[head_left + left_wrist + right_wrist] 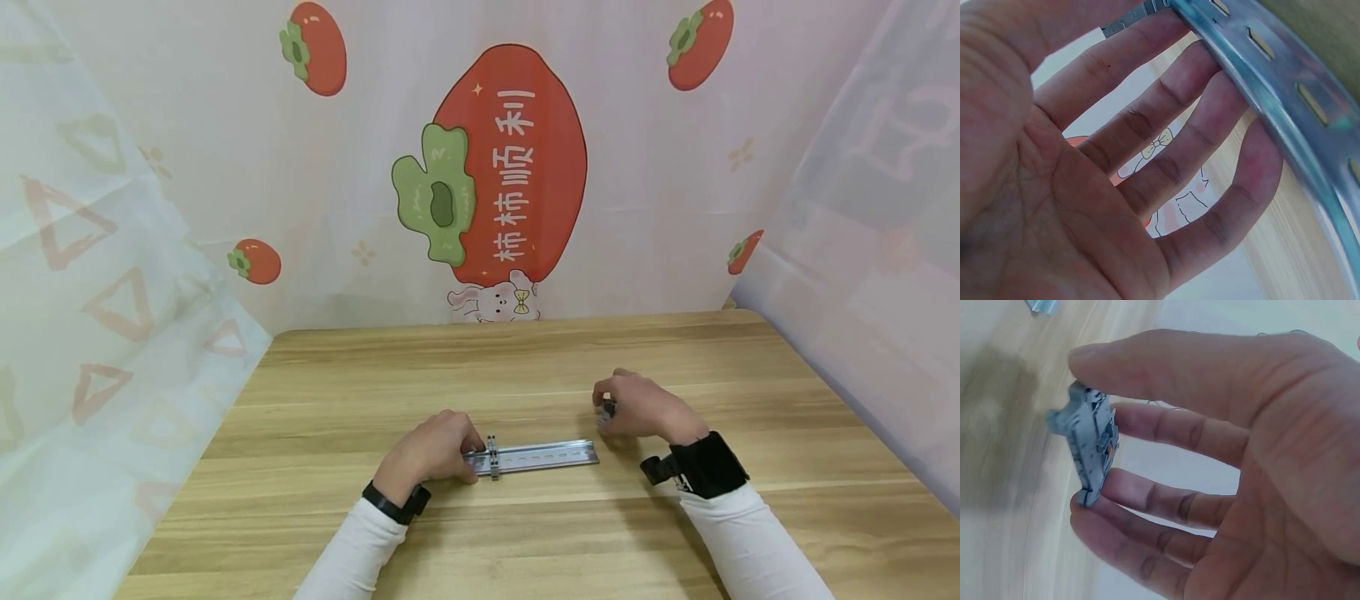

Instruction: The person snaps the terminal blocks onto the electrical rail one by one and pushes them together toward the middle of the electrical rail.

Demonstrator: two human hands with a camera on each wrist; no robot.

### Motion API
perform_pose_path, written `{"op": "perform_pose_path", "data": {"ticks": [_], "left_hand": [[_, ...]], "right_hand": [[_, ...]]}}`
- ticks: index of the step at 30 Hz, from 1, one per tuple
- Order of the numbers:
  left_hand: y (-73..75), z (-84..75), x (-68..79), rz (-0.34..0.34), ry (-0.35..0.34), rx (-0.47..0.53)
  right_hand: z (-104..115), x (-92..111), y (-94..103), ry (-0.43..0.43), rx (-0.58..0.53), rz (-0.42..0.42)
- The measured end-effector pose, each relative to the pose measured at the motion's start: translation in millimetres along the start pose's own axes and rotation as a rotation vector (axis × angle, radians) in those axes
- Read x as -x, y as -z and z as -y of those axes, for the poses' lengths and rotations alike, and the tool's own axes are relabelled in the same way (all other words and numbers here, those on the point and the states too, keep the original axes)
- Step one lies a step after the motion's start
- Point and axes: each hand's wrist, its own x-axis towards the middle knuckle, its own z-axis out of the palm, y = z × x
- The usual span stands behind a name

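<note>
A slotted metal DIN rail (551,455) lies crosswise on the table. My left hand (435,448) grips its left end, thumb at the near edge and fingers at the far edge; in the left wrist view, the fingertips press along the rim of the rail (1275,106). Just right of that hand, a narrow grey terminal block (492,467) sits across the rail. Beyond the rail's right end, my right hand (648,408) is held over the table. Between its thumb and fingers it pinches another grey terminal block (1090,447), clear in the right wrist view.
The wood-grain table (525,542) reaches back to a pale curtain (630,275) printed with persimmons. More curtain hangs along the left and right sides. Both wrists carry black straps, the right one with a small device (660,469) jutting out.
</note>
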Motion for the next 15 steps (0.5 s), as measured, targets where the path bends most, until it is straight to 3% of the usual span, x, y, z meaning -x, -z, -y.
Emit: {"op": "perform_pose_path", "data": {"ticks": [6, 15], "left_hand": [[-0.4, 0.1, 0.5, 0.000, 0.003, 0.004], [-1.0, 0.9, -0.3, -0.002, -0.005, 0.008]], "right_hand": [[1.6, -1.8, 0.4, 0.039, -0.003, -0.042], [4.1, -4.3, -0.6, 0.058, -0.037, -0.041]]}}
